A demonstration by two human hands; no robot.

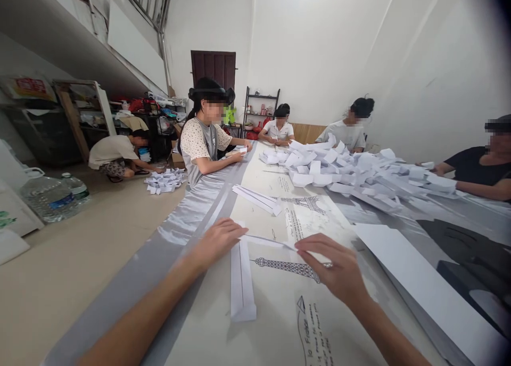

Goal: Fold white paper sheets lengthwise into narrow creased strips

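Observation:
Between my two hands stretches a narrow folded strip of white paper (266, 241), seen nearly edge-on. My left hand (219, 241) is closed at its left end, fingertips together; the exact grip there is partly hidden. My right hand (337, 267) pinches the other end between thumb and fingers. Just under the strip, a long folded white paper piece (241, 286) lies on the printed tablecloth (275, 323), pointing toward me. A similar folded paper piece (257, 199) rests farther up the cloth, touched by neither hand.
A large heap of folded white papers (351, 169) covers the far right of the table. Flat white sheets (427, 281) are stacked at my right. A person (207, 132) sits along the left side, with others around the far end. Someone crouches by a paper pile (164, 181) on the floor.

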